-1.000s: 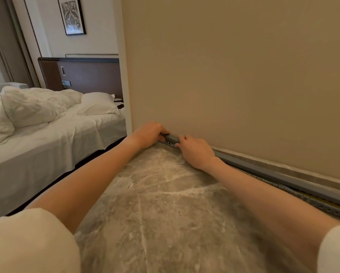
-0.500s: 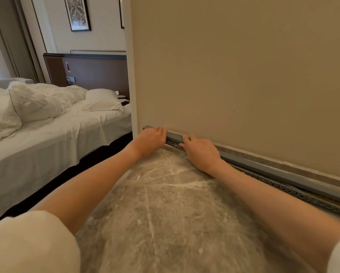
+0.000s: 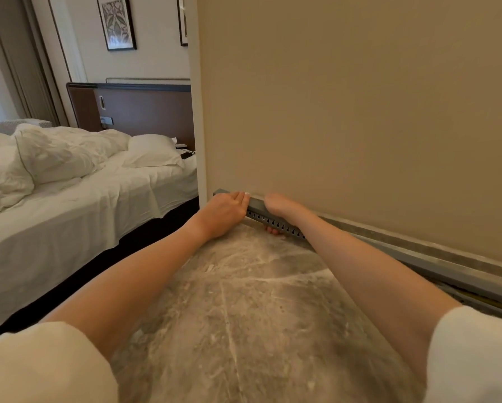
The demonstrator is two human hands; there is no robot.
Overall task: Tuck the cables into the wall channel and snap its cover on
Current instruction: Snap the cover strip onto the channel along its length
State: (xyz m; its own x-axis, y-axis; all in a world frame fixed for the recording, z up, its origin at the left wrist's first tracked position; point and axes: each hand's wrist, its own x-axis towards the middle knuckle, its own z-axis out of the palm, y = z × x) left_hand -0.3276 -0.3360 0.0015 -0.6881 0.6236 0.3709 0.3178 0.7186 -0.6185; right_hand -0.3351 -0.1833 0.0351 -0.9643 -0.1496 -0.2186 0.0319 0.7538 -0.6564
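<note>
Where a second ago the right hand (image 3: 283, 209) lay flat against the channel's (image 3: 276, 221) slotted face, it now clamps it — thumb over the cover (image 3: 257, 202), fingertips curled beneath. The left hand (image 3: 226, 212) has slid toward the wall corner and presses the cover's end with fingers straight and together. Judging by this, the end is being squeezed home; cables aren't visible — likely already inside.
</note>
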